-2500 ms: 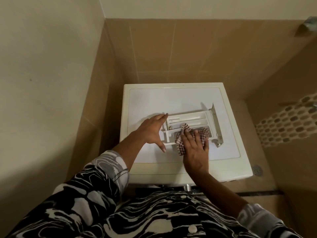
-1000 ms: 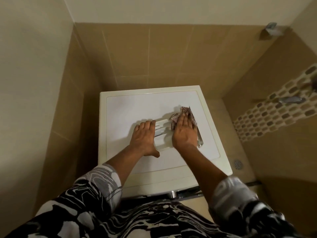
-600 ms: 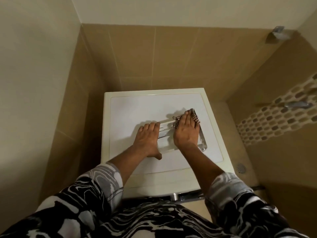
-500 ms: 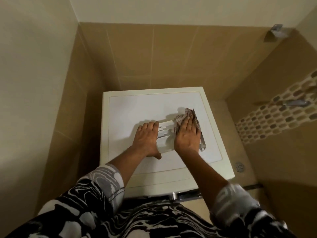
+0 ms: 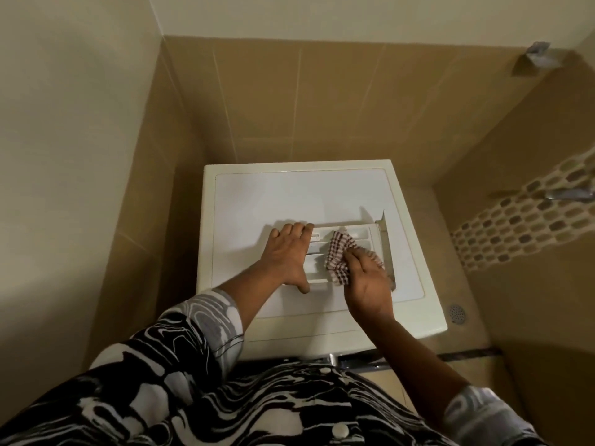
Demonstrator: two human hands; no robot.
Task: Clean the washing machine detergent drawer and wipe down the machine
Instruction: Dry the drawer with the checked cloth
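Head view — we are partway through the drawer, and the machine wipe-down is looking not yet begun.
We are working on the detergent drawer, which is lying out of its slot on top of the washing machine, its upright end plate at the right. Our left hand is pressing flat on the drawer's left end, fingers straight and close together, steadying it. Our right hand is gripping the bunched checked cloth in curled fingers, pushing it into the compartments near the middle. We are judging the drawer mid-scrub — whether any compartment is clean, we cannot tell. Refitting the drawer and wiping the lid and front are seemingly left to do.
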